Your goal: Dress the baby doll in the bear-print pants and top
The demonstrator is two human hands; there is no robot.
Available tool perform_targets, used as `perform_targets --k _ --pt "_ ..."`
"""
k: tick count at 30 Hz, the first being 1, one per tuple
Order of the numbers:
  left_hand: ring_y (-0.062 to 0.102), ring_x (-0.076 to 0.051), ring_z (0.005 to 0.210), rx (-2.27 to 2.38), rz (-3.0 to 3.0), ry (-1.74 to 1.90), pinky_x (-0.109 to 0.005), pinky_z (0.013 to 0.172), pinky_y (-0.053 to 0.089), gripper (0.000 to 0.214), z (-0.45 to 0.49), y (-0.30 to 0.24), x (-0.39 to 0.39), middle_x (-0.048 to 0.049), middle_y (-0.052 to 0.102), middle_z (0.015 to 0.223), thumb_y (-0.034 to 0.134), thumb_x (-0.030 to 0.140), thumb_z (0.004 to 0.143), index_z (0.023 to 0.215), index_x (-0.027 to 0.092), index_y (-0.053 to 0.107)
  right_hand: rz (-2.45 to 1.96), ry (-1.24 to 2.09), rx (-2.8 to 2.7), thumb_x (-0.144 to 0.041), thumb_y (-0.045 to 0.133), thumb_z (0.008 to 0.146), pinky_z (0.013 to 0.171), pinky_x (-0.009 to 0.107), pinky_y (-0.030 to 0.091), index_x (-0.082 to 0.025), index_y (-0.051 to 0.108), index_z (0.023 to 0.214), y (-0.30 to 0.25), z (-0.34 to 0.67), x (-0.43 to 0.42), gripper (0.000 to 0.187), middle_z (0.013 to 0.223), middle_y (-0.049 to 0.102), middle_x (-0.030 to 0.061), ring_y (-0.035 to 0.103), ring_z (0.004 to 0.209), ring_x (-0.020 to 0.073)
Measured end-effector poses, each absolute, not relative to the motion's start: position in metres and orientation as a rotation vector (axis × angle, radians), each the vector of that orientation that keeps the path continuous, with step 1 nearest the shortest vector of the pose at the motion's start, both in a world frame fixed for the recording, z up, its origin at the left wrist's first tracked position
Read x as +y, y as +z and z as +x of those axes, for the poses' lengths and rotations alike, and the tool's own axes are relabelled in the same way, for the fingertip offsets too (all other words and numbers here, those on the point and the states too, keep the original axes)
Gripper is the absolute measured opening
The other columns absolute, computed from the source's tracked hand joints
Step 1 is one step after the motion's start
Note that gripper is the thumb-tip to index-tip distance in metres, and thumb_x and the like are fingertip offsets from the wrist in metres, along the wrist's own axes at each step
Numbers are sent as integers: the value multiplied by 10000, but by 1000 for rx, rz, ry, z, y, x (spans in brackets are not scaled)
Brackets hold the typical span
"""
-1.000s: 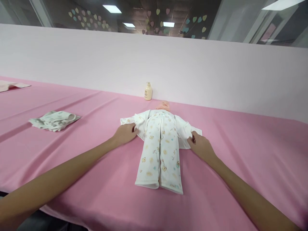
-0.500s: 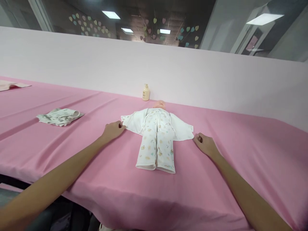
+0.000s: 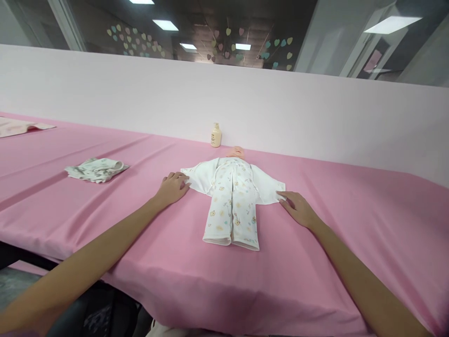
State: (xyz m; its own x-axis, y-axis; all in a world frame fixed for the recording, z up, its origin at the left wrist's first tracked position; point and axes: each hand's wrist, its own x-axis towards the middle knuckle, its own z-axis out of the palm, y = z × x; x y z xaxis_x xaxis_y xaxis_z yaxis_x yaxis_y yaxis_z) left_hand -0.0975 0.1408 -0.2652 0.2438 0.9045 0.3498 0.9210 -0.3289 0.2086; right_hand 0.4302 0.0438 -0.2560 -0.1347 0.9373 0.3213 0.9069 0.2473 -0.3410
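Observation:
A white printed baby outfit (image 3: 233, 201) lies spread on the pink cloth, its sleeves out to both sides and its two legs toward me. Above its collar shows the head of a baby doll (image 3: 236, 152); any body is hidden under the fabric. My left hand (image 3: 173, 188) rests at the left cuff, fingers loosely stretched and touching its edge. On the opposite cuff lie the fingertips of my right hand (image 3: 298, 207), fingers extended, thumb a little below.
A cream pump bottle (image 3: 216, 135) stands by the white wall (image 3: 140, 93) behind the doll. Folded pale patterned cloth (image 3: 97, 170) lies to the left, and a pink cloth piece (image 3: 21, 126) at the far left. The pink table cover (image 3: 168, 262) drapes over the front edge.
Both hands have gone from curled fingers at the cuffs to loosened, stretched fingers resting there. The outfit keeps its shape; the whole view has shifted slightly.

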Motion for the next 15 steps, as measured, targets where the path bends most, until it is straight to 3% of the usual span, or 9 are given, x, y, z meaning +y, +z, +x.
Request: perform_targets --k 6,12,15 --pt "533 -385 1322 -1868 -2319 -744 -521 1110 418 405 -98 -258 149 -150 650 1408 469 456 987 1235 217 681 -1687 29 -1954 -534 488 1030 1158 547 448 -244 638 1395 -257 433 48 489 1401 688 124 589 1327 362" --pt "517 -354 1363 -1909 -2550 -858 -463 1146 406 391 -68 -227 219 -115 663 1414 508 468 983 1236 222 676 -1744 14 -1851 -483 517 1002 1137 525 447 -212 613 1429 -235 427 117 515 1387 672 146 569 1306 356" --pt "630 -325 1237 -2109 -2633 -855 -401 1036 482 370 -50 -219 255 -107 724 1320 558 497 967 1185 229 691 -1812 139 -1848 -498 488 1029 1184 518 408 -197 580 1498 -226 417 161 565 1459 629 157 508 1402 354"
